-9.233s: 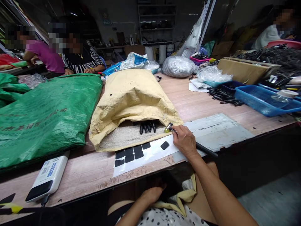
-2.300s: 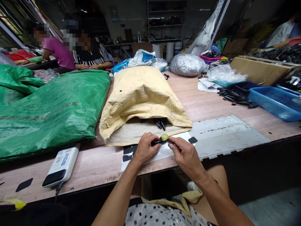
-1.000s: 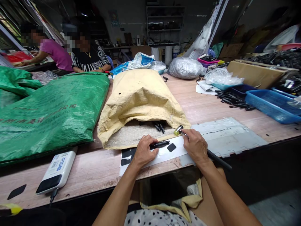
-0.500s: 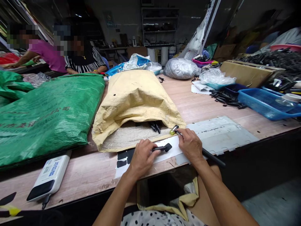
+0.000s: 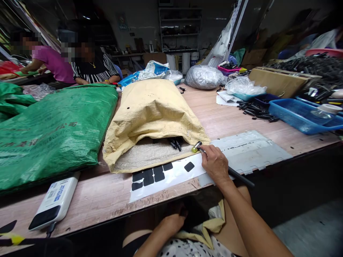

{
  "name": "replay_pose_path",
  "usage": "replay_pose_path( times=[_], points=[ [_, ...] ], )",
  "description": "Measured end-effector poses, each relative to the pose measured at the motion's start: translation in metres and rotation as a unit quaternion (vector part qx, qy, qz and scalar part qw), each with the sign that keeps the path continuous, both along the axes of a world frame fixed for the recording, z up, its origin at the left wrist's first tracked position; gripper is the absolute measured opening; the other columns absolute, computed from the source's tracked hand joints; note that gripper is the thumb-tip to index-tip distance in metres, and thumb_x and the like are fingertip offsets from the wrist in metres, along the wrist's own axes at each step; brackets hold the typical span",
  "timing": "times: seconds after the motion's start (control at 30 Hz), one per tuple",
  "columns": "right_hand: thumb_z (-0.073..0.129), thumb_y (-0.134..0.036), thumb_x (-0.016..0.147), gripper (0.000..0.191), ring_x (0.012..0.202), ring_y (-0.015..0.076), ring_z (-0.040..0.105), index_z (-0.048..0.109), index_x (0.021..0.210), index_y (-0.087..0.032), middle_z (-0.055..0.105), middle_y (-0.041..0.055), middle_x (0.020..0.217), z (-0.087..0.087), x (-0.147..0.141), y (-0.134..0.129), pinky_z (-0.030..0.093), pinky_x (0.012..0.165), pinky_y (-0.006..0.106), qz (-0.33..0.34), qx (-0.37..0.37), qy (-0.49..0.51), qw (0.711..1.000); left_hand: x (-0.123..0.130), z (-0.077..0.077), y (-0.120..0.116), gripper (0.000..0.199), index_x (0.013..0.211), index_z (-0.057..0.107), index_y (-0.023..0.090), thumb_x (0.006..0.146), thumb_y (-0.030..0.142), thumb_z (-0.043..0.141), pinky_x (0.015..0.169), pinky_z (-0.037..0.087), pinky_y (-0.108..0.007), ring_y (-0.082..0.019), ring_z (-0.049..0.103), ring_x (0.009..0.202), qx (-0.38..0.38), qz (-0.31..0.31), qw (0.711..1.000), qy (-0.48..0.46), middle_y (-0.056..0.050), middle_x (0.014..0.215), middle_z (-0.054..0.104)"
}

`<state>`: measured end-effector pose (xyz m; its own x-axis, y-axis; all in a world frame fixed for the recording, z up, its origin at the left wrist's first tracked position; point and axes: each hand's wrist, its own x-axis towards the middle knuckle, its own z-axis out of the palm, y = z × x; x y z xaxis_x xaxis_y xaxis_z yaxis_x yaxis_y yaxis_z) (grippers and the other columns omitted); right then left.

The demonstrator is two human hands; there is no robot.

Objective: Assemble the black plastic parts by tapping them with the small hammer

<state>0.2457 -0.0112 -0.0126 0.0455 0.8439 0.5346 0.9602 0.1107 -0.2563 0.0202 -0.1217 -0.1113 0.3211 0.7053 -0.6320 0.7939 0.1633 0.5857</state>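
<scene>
Tabletop [image 5: 203, 107]: yellow sack [image 5: 158, 103] overlaps white sheet [image 5: 175, 177]; right hand [image 5: 216, 164] holds hammer [image 5: 196, 146].

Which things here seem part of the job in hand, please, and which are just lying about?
Probably in use: small hammer in right hand; beige sack; black parts in its mouth; white sheet with black squares.

Seemingly lying about: green sack; white power bank; blue tray.

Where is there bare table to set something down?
Bare tabletop shows between the yellow sack, grey sheet and black pile, and between the power bank and white paper. It is crowded at right, around the blue tray.
</scene>
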Motion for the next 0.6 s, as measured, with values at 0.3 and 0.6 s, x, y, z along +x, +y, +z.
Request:
replay_pose_path(
  times=[0.3, 0.6],
  points=[
    [0.056, -0.016, 0.091, 0.026, 0.092, 0.0231, 0.055, 0.069, 0.113, -0.022, 0.069, 0.0066, 0.099, -0.001, 0.000, -0.001, 0.039, 0.080, 0.034, -0.004, -0.003, -0.009, 1.000, -0.001, 0.129, 0.038, 0.044, 0.119, 0.073, 0.024, 0.089, 0.054, 0.062, 0.066, 0.048, -0.026, -0.019, 0.066, 0.074, -0.022, -0.195, 0.954, -0.228, -0.003, 0.087, 0.074],
    [0.056, -0.017, 0.092, 0.025, 0.092, 0.0225, 0.056, 0.069, 0.113, -0.022, 0.069, 0.0060, 0.099, -0.002, 0.000, 0.000, 0.040, 0.080, 0.033, 0.001, 0.014, 0.010, 1.000, -0.041, 0.140, 0.197, 0.032, 0.111, 0.070, 0.017, 0.090, 0.038, 0.060, 0.082, 0.049, -0.037, -0.029, 0.063, 0.097, 0.427, 0.218, 0.869, 0.124, -0.011, 0.100, 0.066]
  ],
)
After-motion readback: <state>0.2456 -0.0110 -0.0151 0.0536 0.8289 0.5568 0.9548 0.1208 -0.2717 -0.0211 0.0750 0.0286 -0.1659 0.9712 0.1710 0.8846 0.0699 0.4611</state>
